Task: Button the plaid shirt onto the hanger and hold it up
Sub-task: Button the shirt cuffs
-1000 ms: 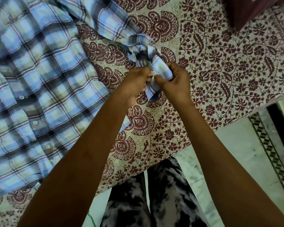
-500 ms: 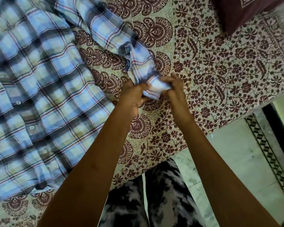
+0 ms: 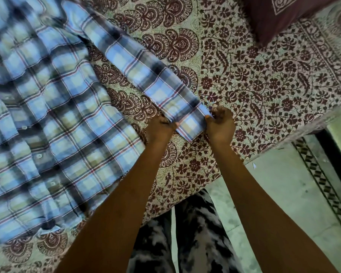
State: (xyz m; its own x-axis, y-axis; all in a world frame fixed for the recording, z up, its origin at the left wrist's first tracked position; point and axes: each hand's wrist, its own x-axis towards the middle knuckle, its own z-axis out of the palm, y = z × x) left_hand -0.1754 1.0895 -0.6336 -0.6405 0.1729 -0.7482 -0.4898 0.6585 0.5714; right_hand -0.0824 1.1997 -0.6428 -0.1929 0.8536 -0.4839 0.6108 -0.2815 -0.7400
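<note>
Both hands pinch the cuff at mid-frame: left hand [image 3: 159,129] on its left edge, right hand [image 3: 220,125] on its right. The blue plaid cotton shirt [image 3: 47,115] lies spread at left over a maroon floral bedsheet [image 3: 254,85].

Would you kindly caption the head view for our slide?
Both hands, left and right, pinch the plaid shirt cuff on the patterned bedsheet.

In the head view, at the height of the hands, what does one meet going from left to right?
Plaid shirt body → left hand → sleeve cuff → right hand → bare patterned bedsheet.
</note>
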